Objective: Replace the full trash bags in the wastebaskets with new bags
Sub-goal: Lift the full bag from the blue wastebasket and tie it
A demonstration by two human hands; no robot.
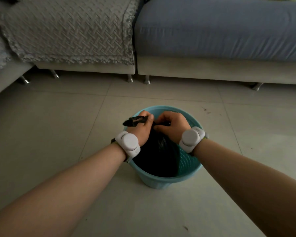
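Wastebasket [161,181], light blue plastic, stands on tiled floor [58,134] in front of sofa [212,40]. Black trash bag [159,156] sits inside it, neck gathered at top. Left hand [141,130] curled round bag neck, loose black end [134,120] sticking out past fingers over basket rim. Right hand [172,124] curled too, pinching gathered plastic just beside left. Both hands touching above bag. White bands on both wrists. Grey woven cover [67,31] draped over left sofa seat.

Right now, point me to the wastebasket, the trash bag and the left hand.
wastebasket [188,161]: head view, inner mesh wall, right side.
trash bag [157,159]: head view, gathered body inside the wastebasket.
left hand [140,134]: head view, back of the hand.
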